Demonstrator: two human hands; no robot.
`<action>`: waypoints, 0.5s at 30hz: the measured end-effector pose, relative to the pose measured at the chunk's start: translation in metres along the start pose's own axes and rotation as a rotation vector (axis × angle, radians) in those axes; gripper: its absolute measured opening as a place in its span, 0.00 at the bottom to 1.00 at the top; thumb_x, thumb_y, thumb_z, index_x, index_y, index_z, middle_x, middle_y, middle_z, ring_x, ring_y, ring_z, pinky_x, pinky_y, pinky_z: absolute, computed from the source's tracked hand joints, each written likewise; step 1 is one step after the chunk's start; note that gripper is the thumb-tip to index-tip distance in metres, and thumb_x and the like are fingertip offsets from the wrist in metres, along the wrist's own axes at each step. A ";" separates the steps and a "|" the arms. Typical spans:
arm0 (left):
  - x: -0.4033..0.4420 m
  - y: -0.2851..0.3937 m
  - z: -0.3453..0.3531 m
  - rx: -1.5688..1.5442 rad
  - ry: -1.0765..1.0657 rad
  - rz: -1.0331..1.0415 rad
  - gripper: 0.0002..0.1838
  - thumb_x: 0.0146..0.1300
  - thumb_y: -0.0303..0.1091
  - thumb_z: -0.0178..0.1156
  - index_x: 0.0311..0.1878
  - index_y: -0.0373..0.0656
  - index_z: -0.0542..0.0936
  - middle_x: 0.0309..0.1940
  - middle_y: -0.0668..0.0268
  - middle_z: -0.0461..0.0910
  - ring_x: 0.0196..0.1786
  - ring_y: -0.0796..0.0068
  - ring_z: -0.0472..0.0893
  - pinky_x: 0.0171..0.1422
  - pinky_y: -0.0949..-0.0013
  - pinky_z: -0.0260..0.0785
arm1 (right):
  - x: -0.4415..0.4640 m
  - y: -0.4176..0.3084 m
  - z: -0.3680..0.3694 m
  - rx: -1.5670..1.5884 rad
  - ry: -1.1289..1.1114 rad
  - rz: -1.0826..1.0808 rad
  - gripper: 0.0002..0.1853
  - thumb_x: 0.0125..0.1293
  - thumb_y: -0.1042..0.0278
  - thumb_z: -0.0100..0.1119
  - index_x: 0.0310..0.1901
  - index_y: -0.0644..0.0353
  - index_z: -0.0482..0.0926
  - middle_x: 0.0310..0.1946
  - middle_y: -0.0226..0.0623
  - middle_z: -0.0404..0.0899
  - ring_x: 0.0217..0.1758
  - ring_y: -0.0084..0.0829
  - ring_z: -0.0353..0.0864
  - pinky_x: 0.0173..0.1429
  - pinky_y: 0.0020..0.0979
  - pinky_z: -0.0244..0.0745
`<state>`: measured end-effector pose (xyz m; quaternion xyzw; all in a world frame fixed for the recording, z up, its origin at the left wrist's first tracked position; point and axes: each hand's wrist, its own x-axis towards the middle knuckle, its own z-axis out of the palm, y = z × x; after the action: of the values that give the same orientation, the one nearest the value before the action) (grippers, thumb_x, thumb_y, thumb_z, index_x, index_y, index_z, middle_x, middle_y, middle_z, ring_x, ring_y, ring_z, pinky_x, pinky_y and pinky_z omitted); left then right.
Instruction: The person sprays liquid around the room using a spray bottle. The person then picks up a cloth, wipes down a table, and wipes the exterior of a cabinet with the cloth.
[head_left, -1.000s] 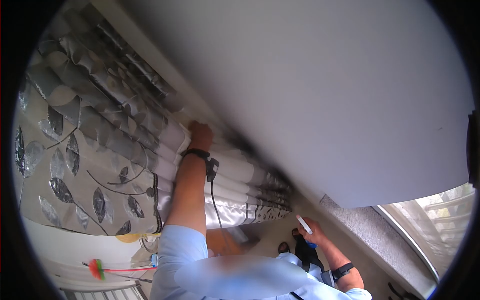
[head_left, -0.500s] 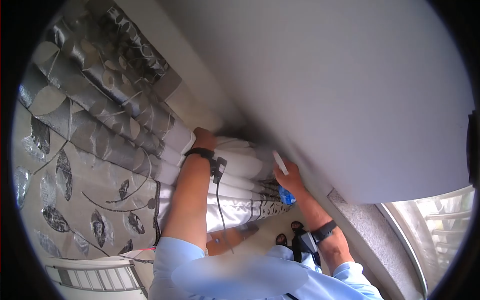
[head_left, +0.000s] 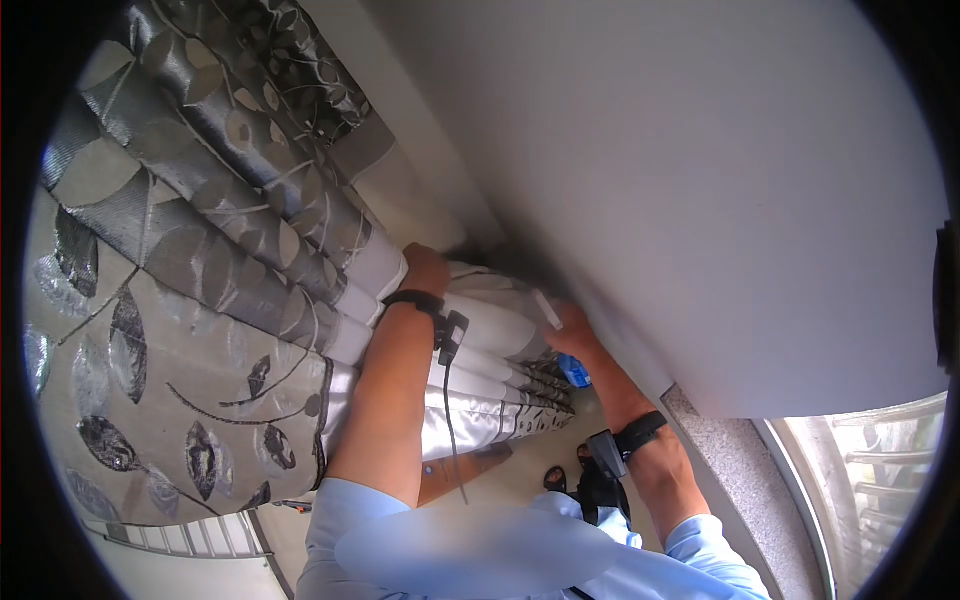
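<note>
A long curtain (head_left: pixel 210 290) with silver and black leaf patterns hangs from the upper left to the middle. My left hand (head_left: pixel 427 270) is closed on the curtain's gathered edge near the wall, its fingertips mostly hidden. Just right of it, my right hand (head_left: pixel 570 328) is wrapped round a spray bottle with a white top (head_left: pixel 549 310) and a blue lower part (head_left: pixel 575 371). The bottle's top points toward the pale folds of the curtain. Both wrists wear black straps with small devices, and a cable hangs from the left one.
A large pale wall surface (head_left: pixel 700 200) fills the upper right. At the lower right are a speckled stone sill (head_left: pixel 745 480) and a window (head_left: pixel 890 480) with bars. An orange-brown object (head_left: pixel 460 473) lies below the curtain, and a grey rack (head_left: pixel 200 537) stands at the lower left.
My right hand has come up and left with the bottle, from low near the sill to the curtain folds. My left hand still grips the curtain, slightly further right in view.
</note>
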<state>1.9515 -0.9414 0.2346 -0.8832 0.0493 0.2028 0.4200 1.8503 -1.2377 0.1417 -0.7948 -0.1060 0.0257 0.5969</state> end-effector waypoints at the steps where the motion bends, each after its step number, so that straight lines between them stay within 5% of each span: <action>1: -0.002 0.000 -0.004 -0.013 -0.003 -0.006 0.14 0.64 0.41 0.55 0.46 0.56 0.88 0.47 0.68 0.87 0.51 0.66 0.85 0.48 0.57 0.73 | -0.001 0.000 0.001 0.026 0.015 -0.069 0.14 0.55 0.59 0.61 0.36 0.61 0.82 0.34 0.53 0.83 0.43 0.57 0.81 0.47 0.49 0.77; 4: 0.003 0.001 0.005 -0.014 0.034 -0.024 0.14 0.65 0.41 0.54 0.47 0.56 0.87 0.48 0.68 0.86 0.52 0.67 0.85 0.49 0.58 0.74 | -0.003 -0.001 0.002 -0.109 0.008 0.132 0.13 0.55 0.59 0.61 0.36 0.60 0.83 0.33 0.51 0.83 0.42 0.56 0.82 0.46 0.48 0.77; 7: -0.023 0.001 -0.029 -0.046 0.021 -0.021 0.14 0.65 0.40 0.54 0.48 0.56 0.87 0.49 0.68 0.86 0.53 0.67 0.85 0.49 0.59 0.74 | -0.007 0.000 0.000 -0.207 0.023 0.093 0.10 0.57 0.63 0.61 0.34 0.61 0.82 0.23 0.47 0.82 0.29 0.50 0.84 0.36 0.40 0.78; 10: -0.038 0.001 -0.049 -0.065 0.020 -0.038 0.14 0.66 0.40 0.54 0.48 0.56 0.87 0.49 0.69 0.86 0.53 0.67 0.85 0.50 0.59 0.75 | -0.018 -0.017 -0.019 -0.014 -0.082 0.330 0.09 0.58 0.63 0.61 0.34 0.60 0.82 0.25 0.47 0.82 0.32 0.53 0.83 0.38 0.44 0.77; 13: -0.034 0.002 -0.047 -0.077 0.025 -0.040 0.14 0.66 0.40 0.54 0.49 0.56 0.87 0.49 0.69 0.86 0.53 0.68 0.84 0.50 0.60 0.75 | -0.027 0.012 -0.012 -0.195 0.054 -0.030 0.10 0.58 0.62 0.61 0.33 0.61 0.81 0.27 0.49 0.81 0.34 0.54 0.81 0.41 0.46 0.77; 15: -0.034 0.003 -0.050 -0.079 0.025 -0.028 0.14 0.66 0.40 0.54 0.49 0.56 0.87 0.49 0.69 0.86 0.53 0.68 0.84 0.49 0.60 0.75 | -0.038 0.017 -0.012 -0.110 0.105 -0.073 0.10 0.58 0.63 0.60 0.32 0.62 0.80 0.27 0.51 0.81 0.35 0.55 0.81 0.42 0.47 0.76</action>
<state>1.9353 -0.9846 0.2743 -0.9021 0.0341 0.1878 0.3871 1.8176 -1.2612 0.1261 -0.8223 -0.1047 -0.0440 0.5576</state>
